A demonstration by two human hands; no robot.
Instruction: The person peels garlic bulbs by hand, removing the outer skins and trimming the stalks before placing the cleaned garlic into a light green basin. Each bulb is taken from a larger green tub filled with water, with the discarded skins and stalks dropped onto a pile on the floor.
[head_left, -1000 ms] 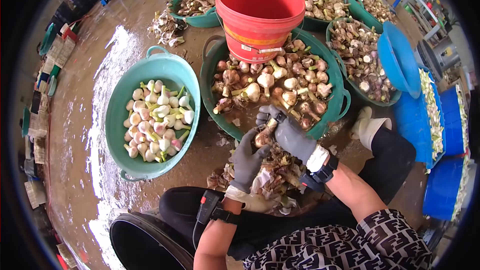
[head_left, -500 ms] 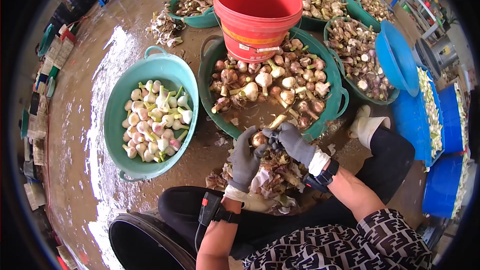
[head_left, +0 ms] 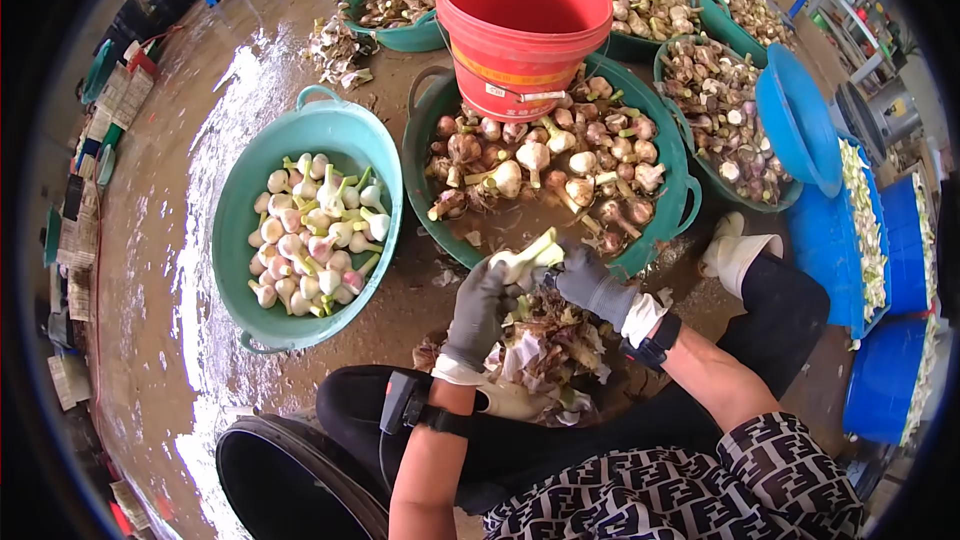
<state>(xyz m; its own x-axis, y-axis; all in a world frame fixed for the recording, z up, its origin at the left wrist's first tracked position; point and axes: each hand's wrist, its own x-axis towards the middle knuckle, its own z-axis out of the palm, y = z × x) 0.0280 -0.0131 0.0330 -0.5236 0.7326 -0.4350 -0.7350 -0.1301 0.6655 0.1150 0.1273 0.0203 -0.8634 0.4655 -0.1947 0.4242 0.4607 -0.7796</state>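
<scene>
My left hand (head_left: 478,312), in a grey glove, is closed around a garlic bulb (head_left: 512,266) with pale skin and a thick stalk pointing up and right. My gloved right hand (head_left: 592,280) has its fingers curled at the stalk side of the same bulb, against a pale layer hanging from it; its fingertips are partly hidden. Below both hands lies a heap of loose garlic skins (head_left: 545,355). Just beyond them stands a green tub (head_left: 676,155) of brownish, unpeeled garlic. To the left, another green tub (head_left: 232,190) holds clean white bulbs with cut stalks.
A red bucket (head_left: 505,65) stands in the middle tub. More garlic-filled tubs (head_left: 420,37) are farther back. At the right, a blue basin (head_left: 800,125) leans over blue crates (head_left: 830,260) with pale pieces. A black bucket (head_left: 290,480) is at lower left on the wet floor (head_left: 150,240).
The brown bulb in my left hand now shows pale, with its outer skin off. Both hands stay close together; the stalk has tilted slightly, and the view has shifted a little.
</scene>
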